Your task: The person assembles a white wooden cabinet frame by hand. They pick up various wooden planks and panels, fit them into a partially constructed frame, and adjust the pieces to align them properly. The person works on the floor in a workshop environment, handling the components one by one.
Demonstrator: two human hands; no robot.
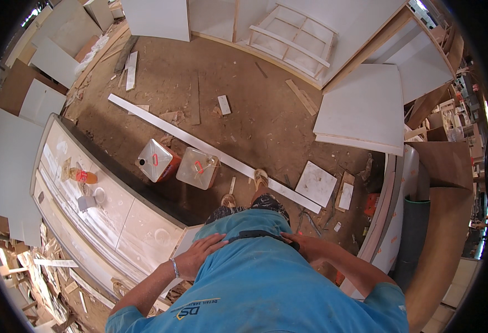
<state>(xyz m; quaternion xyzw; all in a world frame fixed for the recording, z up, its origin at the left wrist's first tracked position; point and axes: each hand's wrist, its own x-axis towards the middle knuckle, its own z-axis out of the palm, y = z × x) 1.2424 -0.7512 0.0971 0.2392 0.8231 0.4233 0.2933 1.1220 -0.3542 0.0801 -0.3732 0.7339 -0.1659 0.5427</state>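
Note:
My left hand [202,252] lies against the left side of my waist, on the blue shirt [249,277], its fingers stretched out toward a black strap [255,234]. A bracelet circles that wrist. My right hand [309,248] is at the other side of my waist, touching the dark end of the same strap; most of its fingers are hidden, so its grip is unclear. Beyond my feet, a long white strip of board [199,143] runs across the dirt floor, with one sandalled foot [261,177] beside or on it.
Two square metal cans [198,168] stand left of my feet. A pale workbench [144,233] carries an orange bottle [83,176]. White cabinet frames [294,41] stand ahead, with a white panel [360,105] at right. Offcuts and a white square board [316,183] litter the floor.

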